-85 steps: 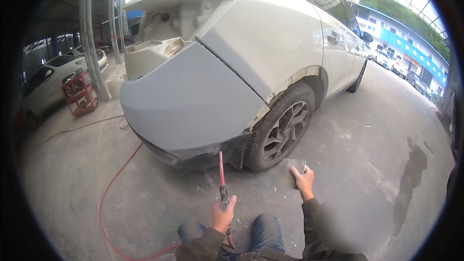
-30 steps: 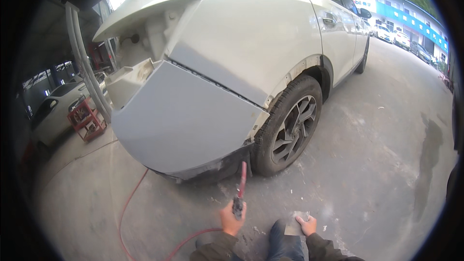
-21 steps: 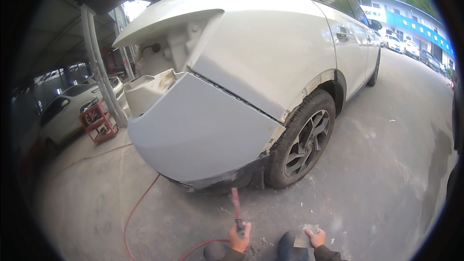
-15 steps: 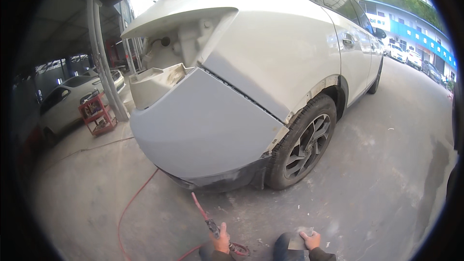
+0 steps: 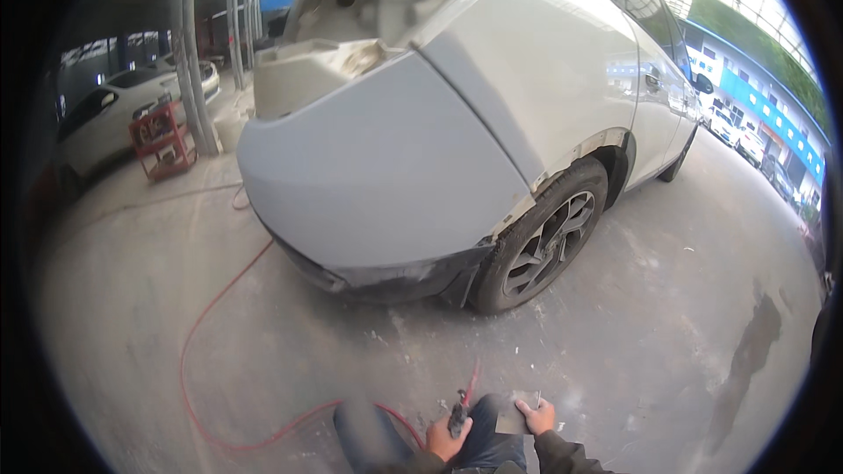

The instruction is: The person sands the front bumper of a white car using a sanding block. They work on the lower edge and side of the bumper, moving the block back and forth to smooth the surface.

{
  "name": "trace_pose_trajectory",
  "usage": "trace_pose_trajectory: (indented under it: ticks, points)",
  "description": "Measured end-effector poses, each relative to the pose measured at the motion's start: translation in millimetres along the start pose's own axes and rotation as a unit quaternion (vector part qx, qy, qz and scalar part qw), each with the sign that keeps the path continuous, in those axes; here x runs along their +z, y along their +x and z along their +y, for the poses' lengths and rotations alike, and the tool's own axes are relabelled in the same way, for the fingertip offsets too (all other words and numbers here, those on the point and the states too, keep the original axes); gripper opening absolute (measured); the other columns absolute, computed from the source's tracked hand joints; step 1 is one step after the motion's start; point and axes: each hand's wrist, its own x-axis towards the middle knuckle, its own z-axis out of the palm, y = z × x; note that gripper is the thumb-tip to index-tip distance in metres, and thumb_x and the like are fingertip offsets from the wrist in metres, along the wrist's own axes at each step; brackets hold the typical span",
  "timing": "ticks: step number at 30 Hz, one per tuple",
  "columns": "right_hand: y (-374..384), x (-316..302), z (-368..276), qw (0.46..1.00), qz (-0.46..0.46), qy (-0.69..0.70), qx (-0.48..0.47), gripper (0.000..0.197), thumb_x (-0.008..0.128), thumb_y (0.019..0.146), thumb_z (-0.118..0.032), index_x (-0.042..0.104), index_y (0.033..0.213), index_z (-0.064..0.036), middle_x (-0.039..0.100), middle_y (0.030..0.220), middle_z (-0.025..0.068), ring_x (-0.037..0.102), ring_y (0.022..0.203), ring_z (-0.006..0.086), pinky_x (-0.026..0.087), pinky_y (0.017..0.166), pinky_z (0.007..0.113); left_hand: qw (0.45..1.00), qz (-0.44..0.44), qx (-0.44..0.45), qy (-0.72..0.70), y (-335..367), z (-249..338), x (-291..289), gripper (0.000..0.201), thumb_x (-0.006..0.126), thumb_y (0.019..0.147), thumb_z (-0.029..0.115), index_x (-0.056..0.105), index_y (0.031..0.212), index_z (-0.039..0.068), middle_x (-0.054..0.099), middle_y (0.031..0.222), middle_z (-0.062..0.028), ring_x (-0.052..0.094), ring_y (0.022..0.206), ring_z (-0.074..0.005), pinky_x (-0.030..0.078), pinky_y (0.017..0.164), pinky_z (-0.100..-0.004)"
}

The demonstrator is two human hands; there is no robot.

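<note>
My left hand (image 5: 446,441) is closed around a dark air blow gun (image 5: 458,415), whose thin red nozzle tip points up and slightly right. Close beside it on the right, my right hand (image 5: 539,420) grips a flat grey-brown sheet of sandpaper (image 5: 511,422) by its right edge, over my knee. Ahead of both hands stands a white car (image 5: 562,44) with a matte grey rear bumper (image 5: 378,167). Its tail-light recess (image 5: 378,4) is bare, and a grey patch marks the panel above the bumper seam. Neither hand touches the car.
A red air hose (image 5: 198,325) loops over the concrete floor on the left and runs toward my legs. The rear wheel (image 5: 549,246) is right of the bumper. Farther left are a red tool cart (image 5: 162,140), metal posts (image 5: 189,44) and another white car (image 5: 105,123).
My left hand has moved right, nearer my right hand, and the blow gun has swung from pointing up-left to up-right. The view has shifted, with the car appearing higher.
</note>
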Motion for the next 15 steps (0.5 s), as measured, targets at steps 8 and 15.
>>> trace_pose_trajectory:
  ticks: [8,15]
  points:
    - [0,3,18,0.999,-0.011,-0.019,-0.034,0.039,0.087,0.080,-0.029,0.078,0.101,0.0023,0.079,0.092,0.0160,0.076,0.083,0.0227,0.057,0.078,0.037,0.899,0.248,-0.221,-0.285,28,-72,-45,0.027,0.077,0.093,0.027,0.063,0.094,0.005,0.063,0.071,-0.0041,0.060,0.059,-0.0159,0.046,0.055,-0.0342]
    - [-14,8,1,0.995,-0.046,-0.073,-0.044,0.043,0.088,0.079,-0.033,0.077,0.102,0.0023,0.079,0.094,0.0170,0.076,0.085,0.0241,0.057,0.079,0.038,0.841,0.267,-0.173,-0.438,25,-39,-120,0.015,0.072,0.097,0.016,0.059,0.093,0.010,0.054,0.066,0.0037,0.048,0.052,-0.0084,0.037,0.048,-0.0259]
